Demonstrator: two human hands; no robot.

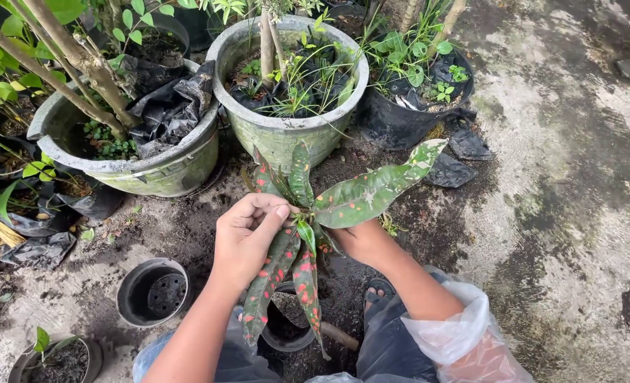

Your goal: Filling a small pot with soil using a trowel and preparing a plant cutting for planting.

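A small plant (pixel 350 198) with long green leaves speckled red and white stands in front of me. My left hand (pixel 247 237) is closed around its stem near the top, thumb pressed against the leaf bases. My right hand (pixel 357 241) grips the plant from the right, mostly hidden behind the leaves. Below the plant, partly covered by drooping leaves, sits a small black pot (pixel 286 330) with soil in it. Clear plastic covers both my forearms near the elbows.
Two large grey-green planters (pixel 180 167) (pixel 286 128) with shrubs stand ahead, a black pot (pixel 400 113) to their right. An empty black pot (pixel 152 291) sits at left, a small potted seedling (pixel 52 354) at bottom left. Torn black plastic and soil lie on wet concrete.
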